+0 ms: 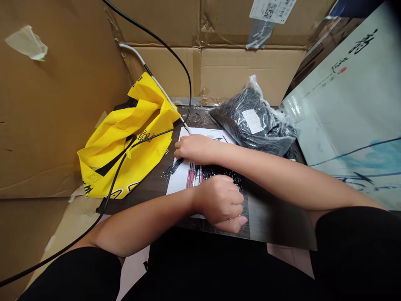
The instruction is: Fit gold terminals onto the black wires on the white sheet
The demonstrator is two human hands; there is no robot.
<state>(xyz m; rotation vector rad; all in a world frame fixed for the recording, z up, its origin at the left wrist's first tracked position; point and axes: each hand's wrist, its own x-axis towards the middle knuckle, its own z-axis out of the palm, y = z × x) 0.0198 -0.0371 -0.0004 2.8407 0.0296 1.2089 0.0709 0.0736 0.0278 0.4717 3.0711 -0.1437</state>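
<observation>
My left hand (pixel 221 201) is a closed fist on a dense row of thin black wires (pixel 219 172), and its palm side is hidden. My right hand (pixel 194 149) rests with curled fingers on a white paper sheet (pixel 179 179), just above the row. A smaller fan of thin black wires (pixel 172 168) lies on the paper to the left of my hands. Under the wires, a red printed strip (pixel 190 175) shows on the paper. A clear plastic bag of black wires (pixel 250 121) lies beyond my right wrist.
The paper lies on a dark wood-grain board (pixel 269 209) walled by cardboard (pixel 62 104). A yellow fabric bag (pixel 125 142) lies to the left. A black cable (pixel 117 188) runs across it and above my left forearm. A large printed white box (pixel 351 96) stands at right.
</observation>
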